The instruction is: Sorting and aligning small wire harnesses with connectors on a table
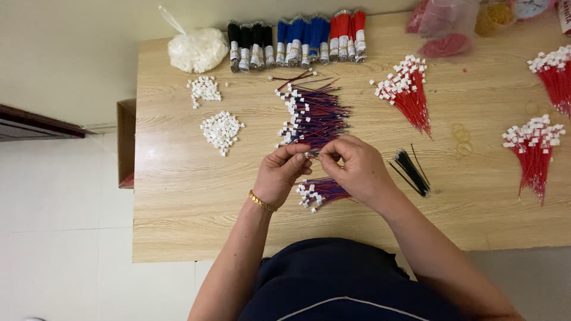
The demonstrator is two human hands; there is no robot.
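Both hands meet over the table (178,196), left hand (279,175) and right hand (357,169) pinching one small connector (311,154) between fingertips. Just beyond them lies a wire pile (315,113), another bunch (321,191) sits right under them, black wires (410,169) off right.

L hand (279,175) & R hand (357,169) raised, fingertips pinched together.

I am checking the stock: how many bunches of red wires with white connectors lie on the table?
3. One bunch lies right of the table's centre, one at the far right edge, partly cut off, and one below it. More may lie outside the view.
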